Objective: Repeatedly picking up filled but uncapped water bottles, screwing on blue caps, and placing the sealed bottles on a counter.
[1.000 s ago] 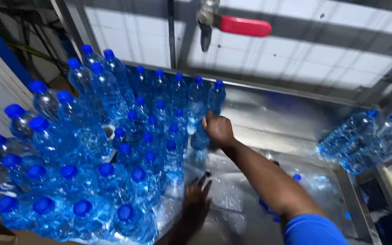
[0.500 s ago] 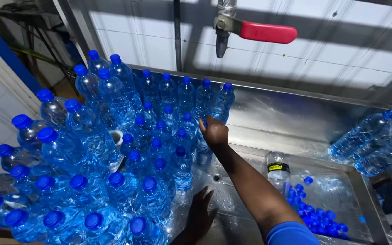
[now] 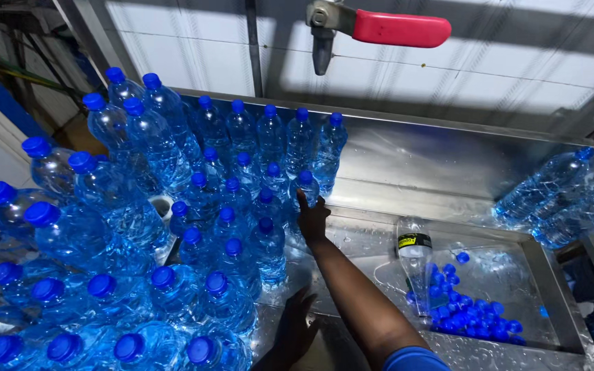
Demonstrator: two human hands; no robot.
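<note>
Many capped blue water bottles point(image 3: 194, 227) stand packed on a wet steel table point(image 3: 372, 237), filling its left half. My right hand point(image 3: 312, 218) reaches forward from the lower right and rests its fingers against the base of a bottle point(image 3: 306, 189) at the cluster's right edge; no closed grasp shows. My left hand point(image 3: 295, 331) is low and in shadow beside the nearest bottles point(image 3: 232, 302), fingers spread over the wet surface and holding nothing.
One uncapped clear bottle with a yellow-and-black label point(image 3: 415, 264) stands in a shallow steel tray point(image 3: 548, 285) beside a heap of loose blue caps point(image 3: 472, 317). More filled bottles point(image 3: 558, 199) lie stacked at the right. A red-handled valve point(image 3: 400, 29) hangs overhead.
My right hand has drawn back a little along the edge of the bottle cluster. The view has shifted, bringing the cap heap and the uncapped bottle into sight. My left hand stays low.
</note>
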